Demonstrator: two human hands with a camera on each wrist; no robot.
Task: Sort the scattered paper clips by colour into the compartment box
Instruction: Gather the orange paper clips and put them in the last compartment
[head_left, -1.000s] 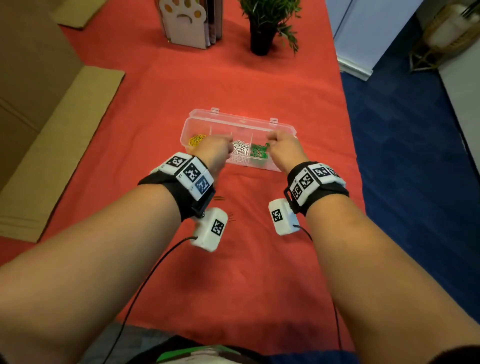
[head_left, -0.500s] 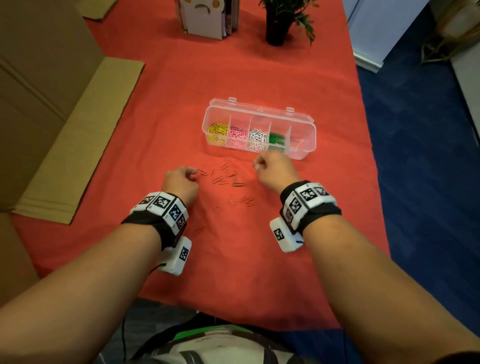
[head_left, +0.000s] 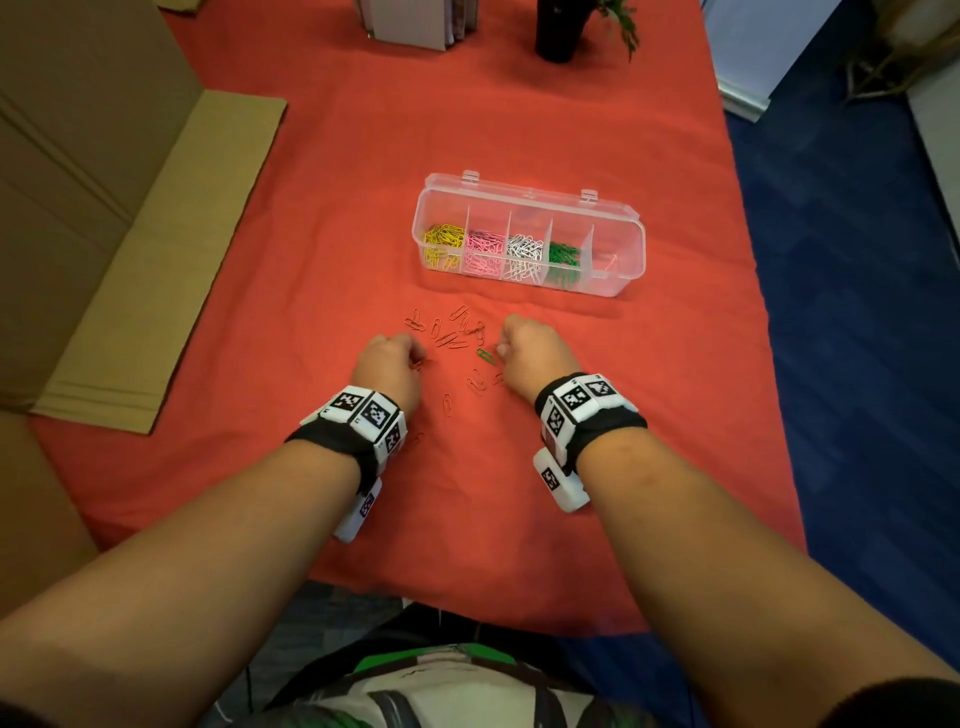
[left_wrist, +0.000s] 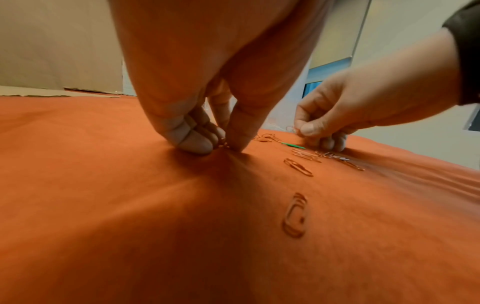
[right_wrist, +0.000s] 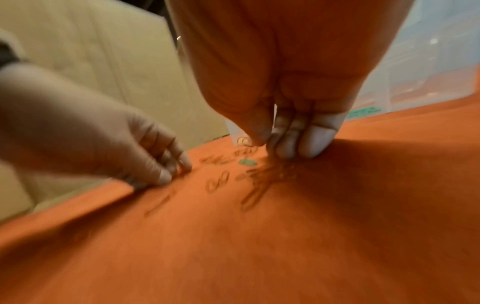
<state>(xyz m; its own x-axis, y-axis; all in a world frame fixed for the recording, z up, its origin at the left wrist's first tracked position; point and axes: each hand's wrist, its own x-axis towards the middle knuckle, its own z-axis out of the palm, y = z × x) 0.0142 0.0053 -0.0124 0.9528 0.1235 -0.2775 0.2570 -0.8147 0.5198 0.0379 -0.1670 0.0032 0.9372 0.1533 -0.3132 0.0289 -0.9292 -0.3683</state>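
Observation:
The clear compartment box (head_left: 621, 283) lies open on the red cloth, holding yellow, pink, white and green clips in separate cells. Several red paper clips (head_left: 449, 332) lie scattered in front of it, hard to see against the cloth. A single green clip (head_left: 485, 356) lies among them, also visible in the left wrist view (left_wrist: 293, 145). My left hand (head_left: 418, 356) presses into the cloth, thumb and fingers pinching a red clip (left_wrist: 225, 144). My right hand (head_left: 501, 348) pinches another red clip (left_wrist: 291, 129) just above the cloth; the right wrist view is blurred.
Flat cardboard (head_left: 156, 260) lies along the cloth's left side, beside a big carton. A dark plant pot (head_left: 558, 31) and a stand of books (head_left: 410, 26) are at the far end. The cloth's right edge (head_left: 753, 291) drops to blue carpet.
A second ago both hands were over the box; they came back toward me and down onto the scattered clips. The green clip now shows beside my right hand.

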